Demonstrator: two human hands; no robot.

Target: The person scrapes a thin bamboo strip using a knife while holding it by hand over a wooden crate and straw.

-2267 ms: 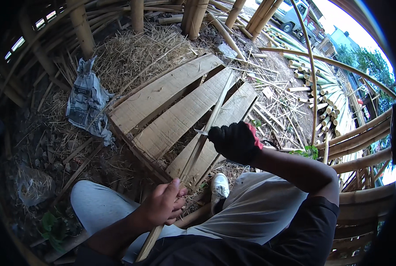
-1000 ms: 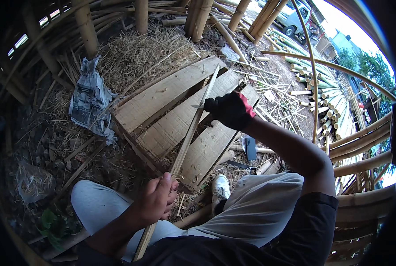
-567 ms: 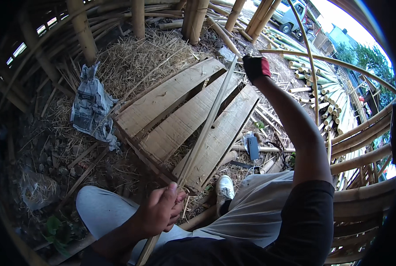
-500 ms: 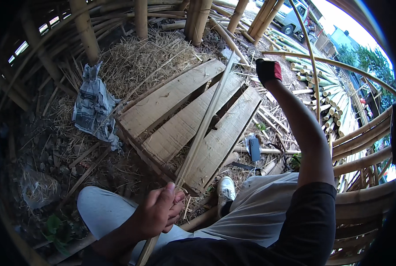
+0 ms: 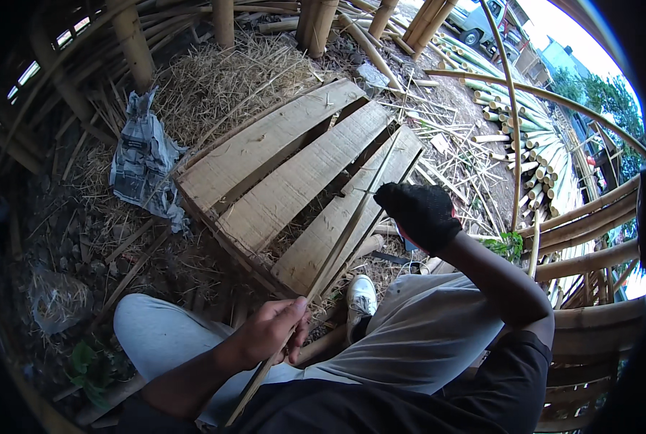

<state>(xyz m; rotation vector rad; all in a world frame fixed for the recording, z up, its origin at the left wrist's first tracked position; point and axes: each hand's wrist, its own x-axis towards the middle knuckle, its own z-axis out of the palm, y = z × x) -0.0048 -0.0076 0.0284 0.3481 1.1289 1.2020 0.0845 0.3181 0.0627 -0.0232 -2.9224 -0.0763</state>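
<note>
Bamboo strip (image 5: 346,237) clamped in your left hand (image 5: 276,331), lower centre, slanting up across the bench (image 5: 301,173). Your right hand (image 5: 420,213), gloved and curled, sits just beside it, contents hidden. For a clean stroke: brace the strip firmly, go lightly, travel away from your left hand.

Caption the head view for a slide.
Bare left hand grips a long thin strip slanting over wooden slats, black-gloved right hand close beside the strip.

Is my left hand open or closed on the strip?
Closed: the left hand wraps the strip, thumb on top, fingers curled beneath.
</note>
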